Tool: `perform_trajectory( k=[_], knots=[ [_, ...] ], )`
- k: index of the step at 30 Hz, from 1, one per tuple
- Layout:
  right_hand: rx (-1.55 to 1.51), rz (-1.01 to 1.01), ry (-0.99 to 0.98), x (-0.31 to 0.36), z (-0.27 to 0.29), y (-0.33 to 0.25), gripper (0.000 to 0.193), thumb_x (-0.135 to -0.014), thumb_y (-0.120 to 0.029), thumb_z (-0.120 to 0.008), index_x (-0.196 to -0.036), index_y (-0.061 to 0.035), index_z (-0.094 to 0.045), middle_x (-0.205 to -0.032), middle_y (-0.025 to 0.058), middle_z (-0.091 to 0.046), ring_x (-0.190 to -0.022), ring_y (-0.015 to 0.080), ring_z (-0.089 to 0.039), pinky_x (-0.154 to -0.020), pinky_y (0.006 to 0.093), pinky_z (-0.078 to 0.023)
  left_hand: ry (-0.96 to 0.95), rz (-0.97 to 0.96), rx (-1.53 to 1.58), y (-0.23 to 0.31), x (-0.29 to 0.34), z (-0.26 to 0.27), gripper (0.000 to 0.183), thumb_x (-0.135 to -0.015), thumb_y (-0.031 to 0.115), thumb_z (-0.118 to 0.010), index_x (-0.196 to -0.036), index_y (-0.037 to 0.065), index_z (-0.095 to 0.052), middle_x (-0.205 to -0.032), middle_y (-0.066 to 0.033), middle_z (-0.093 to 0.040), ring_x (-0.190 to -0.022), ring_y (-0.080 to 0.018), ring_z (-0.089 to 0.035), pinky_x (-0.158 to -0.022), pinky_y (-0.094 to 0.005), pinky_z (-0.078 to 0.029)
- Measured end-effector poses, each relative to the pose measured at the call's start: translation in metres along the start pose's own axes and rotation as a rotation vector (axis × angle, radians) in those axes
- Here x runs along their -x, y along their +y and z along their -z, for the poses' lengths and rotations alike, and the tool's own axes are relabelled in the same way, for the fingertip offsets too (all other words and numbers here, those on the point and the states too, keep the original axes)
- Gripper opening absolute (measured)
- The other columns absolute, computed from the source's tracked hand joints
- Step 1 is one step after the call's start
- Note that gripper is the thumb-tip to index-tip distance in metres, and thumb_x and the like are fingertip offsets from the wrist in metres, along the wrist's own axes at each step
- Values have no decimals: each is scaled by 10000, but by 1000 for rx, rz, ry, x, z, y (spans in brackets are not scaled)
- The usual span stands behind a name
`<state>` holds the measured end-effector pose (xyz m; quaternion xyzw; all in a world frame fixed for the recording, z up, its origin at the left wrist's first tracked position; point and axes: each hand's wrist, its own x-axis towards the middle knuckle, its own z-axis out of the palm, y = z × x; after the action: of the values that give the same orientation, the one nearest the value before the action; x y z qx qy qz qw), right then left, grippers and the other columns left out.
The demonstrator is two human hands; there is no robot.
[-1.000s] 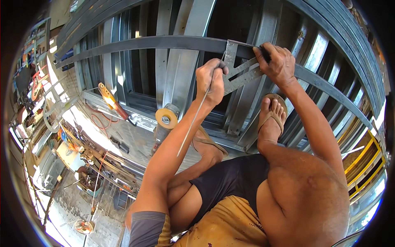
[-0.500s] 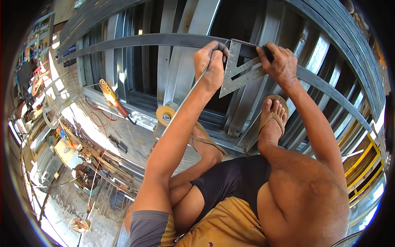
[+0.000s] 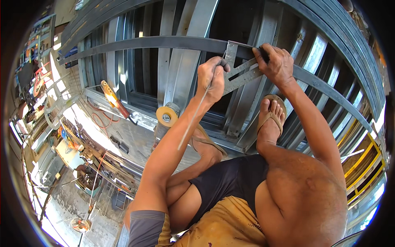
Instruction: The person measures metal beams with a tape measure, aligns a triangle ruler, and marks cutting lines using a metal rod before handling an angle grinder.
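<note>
My left hand (image 3: pixel 212 80) is closed in a pinch on a thin grey rod (image 3: pixel 190 123), whose rear end lies over my left forearm. Its front end is beside the edge of a triangular metal set square (image 3: pixel 231 50), just below a long dark flat metal bar (image 3: pixel 156 42). With my right hand (image 3: pixel 277 65) I grip the square's far right part and the bar together, thumb and fingers closed. The square has a cut-out middle and lies across the bar, its lower tip partly hidden behind my left hand.
Upright metal channels (image 3: pixel 185 78) stand under the bar. A power tool with a red body (image 3: pixel 119 108) lies at left, near a round yellow disc (image 3: pixel 166 117). Dark curved bars (image 3: pixel 329 33) run along the upper right. My sandalled foot (image 3: pixel 270 119) rests on the frame.
My left hand has shifted slightly toward me, away from the bar, and the rod has swung so its rear end lies over my forearm. My right hand and the square have barely moved.
</note>
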<state>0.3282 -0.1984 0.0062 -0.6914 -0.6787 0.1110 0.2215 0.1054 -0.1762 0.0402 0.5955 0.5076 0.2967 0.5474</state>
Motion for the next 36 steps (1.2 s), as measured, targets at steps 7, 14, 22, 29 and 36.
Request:
perform_trajectory(
  k=[7,14,22,29,36],
  knots=[
    [-16,9,11,-1,0,2,262,-899,-350,-698,-859,-94,-662,-686,113,-679,-645,313,-673,-642,410,-512,-213,209,5,-3,9,26,232,-863,83,-442,-766,-29,-621,-639,19,-494,-576,-51,-394,-527,-233,-304],
    [-116,-30,127,2,3,8,233,-887,-320,-730,-893,-91,-691,-741,128,-701,-662,327,-683,-616,407,-530,-238,186,-25,61,-6,80,260,-881,153,-483,-841,-38,-654,-690,-34,-533,-647,-91,-479,-602,-255,-405],
    [-146,-350,258,56,66,71,197,-920,-263,-739,-947,-69,-721,-721,102,-689,-647,178,-675,-614,296,-509,-396,553,-469,111,58,208,280,-950,190,-472,-977,-32,-641,-706,-32,-541,-662,-99,-496,-620,-257,-396],
    [-134,-461,189,89,94,78,235,-940,-246,-727,-938,-15,-689,-699,83,-665,-664,118,-614,-623,282,-481,-176,582,-300,118,110,230,370,-1040,270,-441,-1050,-38,-646,-735,-46,-577,-704,-120,-537,-665,-271,-418],
    [-82,-377,-104,61,79,30,277,-931,-304,-704,-1004,-37,-729,-757,142,-702,-684,268,-693,-652,352,-521,127,436,25,66,108,176,400,-1068,285,-427,-1058,-48,-649,-784,-52,-612,-742,-109,-569,-712,-256,-449]
  ],
)
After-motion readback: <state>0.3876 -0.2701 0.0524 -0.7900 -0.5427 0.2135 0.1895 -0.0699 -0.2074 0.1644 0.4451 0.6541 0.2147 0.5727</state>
